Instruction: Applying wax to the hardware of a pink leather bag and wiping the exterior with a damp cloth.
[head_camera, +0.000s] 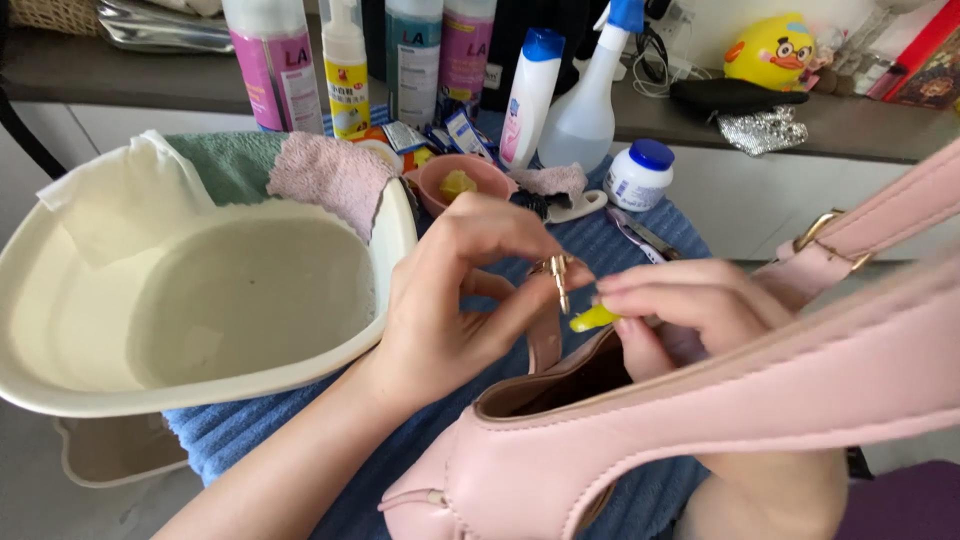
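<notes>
Water fills the cream basin (60, 390) at the left of the frame, with a white cloth (120, 200) draped over its upper-left rim and a pink towel (330, 175) at its upper-right rim. Behind, along the top of the frame, stand cleaner bottles (275, 60) and a spray bottle (590, 100); a small pink bowl (480, 175) and a white jar with a blue lid (640, 172) sit just below them on the blue towel (620, 250).

At centre, the left hand (450, 300) pinches the gold zipper pull (560, 280) of the pink handbag (700, 410) between thumb and forefinger, fingers narrow around it. Just right of it, the right hand (690, 310) is closed on a small yellow swab (592, 319), its tip close under the pull. The bag fills the lower right, its strap (880, 220) crossing the right edge.

To do this well, I judge the pull should be held steady and the swab worked in light strokes, kept off the pink leather.
</notes>
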